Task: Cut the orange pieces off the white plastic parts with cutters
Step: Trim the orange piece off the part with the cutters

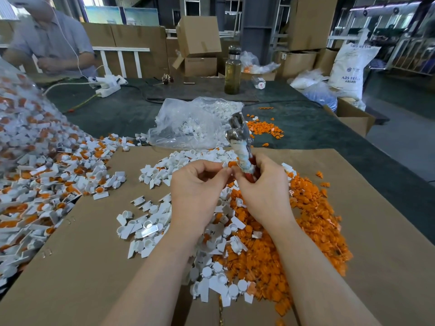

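My right hand grips the taped, red-handled cutters, whose metal jaws point up and away from me. My left hand pinches a small white part with an orange piece right beside the cutter handles. Both hands also seem to touch that part. Below my right hand spreads a heap of loose orange pieces. White parts without orange lie scattered under my left hand. A big pile of white parts with orange pieces attached spills in from the left.
Brown cardboard covers the near table. A clear bag of white parts lies ahead, with a small orange heap to its right. A bottle, a power strip and boxes stand beyond. A person sits far left.
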